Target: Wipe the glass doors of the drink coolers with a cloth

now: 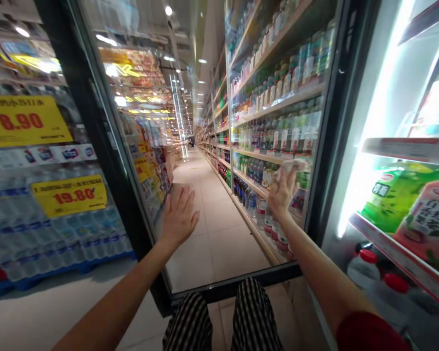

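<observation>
1. Hazard (judged): black-framed glass door (pixel 214 195), centre, could swing under uneven pressure and knock the checked trouser knees (pixel 188 321), 6 o'clock.
2. Hazard (judged): whitish cloth (pixel 298 165), 3 o'clock, could slip from a loose hold.
3. Glass door: clear, glossy; smears cannot be told.
4. Whitish cloth: crumpled, blurred, at the fingertips.
5. Left hand (pixel 180 214), 7 o'clock: fingers spread, apparently against the glass, grasping nothing.
6. Right hand (pixel 283 190), 4 o'clock: holding the cloth, fingers extended.
7. Red-capped bottles (pixel 368 265), 4 o'clock: beside the right forearm.
</observation>
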### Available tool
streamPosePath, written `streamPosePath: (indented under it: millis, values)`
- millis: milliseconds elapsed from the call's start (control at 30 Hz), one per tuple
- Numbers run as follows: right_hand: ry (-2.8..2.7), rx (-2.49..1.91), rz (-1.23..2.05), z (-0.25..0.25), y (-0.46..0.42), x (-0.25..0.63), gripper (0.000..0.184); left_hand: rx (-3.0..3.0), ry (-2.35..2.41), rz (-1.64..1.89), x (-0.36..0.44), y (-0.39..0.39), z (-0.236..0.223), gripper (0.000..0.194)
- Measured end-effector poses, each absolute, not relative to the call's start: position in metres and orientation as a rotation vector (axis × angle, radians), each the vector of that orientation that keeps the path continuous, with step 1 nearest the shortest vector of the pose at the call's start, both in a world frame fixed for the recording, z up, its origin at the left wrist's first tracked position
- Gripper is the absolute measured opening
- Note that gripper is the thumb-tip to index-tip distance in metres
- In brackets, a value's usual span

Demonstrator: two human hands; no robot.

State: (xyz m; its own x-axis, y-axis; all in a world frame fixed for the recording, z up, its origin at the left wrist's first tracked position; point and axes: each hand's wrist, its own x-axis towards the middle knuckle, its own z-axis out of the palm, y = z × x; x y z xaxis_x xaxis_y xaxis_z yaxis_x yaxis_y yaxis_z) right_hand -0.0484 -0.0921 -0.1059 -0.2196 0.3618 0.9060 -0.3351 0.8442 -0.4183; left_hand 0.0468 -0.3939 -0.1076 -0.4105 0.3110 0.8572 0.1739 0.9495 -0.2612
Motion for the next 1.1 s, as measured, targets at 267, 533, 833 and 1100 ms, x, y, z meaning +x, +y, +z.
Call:
streamPosePath:
  millis: [267, 533, 833, 1100]
  values:
    - [-1.733, 0.688, 0.16, -0.092, -0.141, -0.027, 0.055, -0.318, -1.935, 0.233, 0.047, -0.394, -0.104, 0.054]
    - [-1.491, -0.179, 0.804, -0.039, -0.082, -0.055, 0.054, -0.26, -1.902, 0.194, 0.047, -0.404, -0.056, 0.058]
    - [-1.587, -0.114, 0.696, -0.018, -0.047, -0.056, 0.052, -0.243, -1.806, 0.083, 0.039, -0.411, -0.005, 0.06]
    - [-1.647, 0.751, 0.01, 0.011, -0.147, -0.03, 0.05, -0.305, -1.812, -0.059, 0.06, -0.41, 0.024, 0.045]
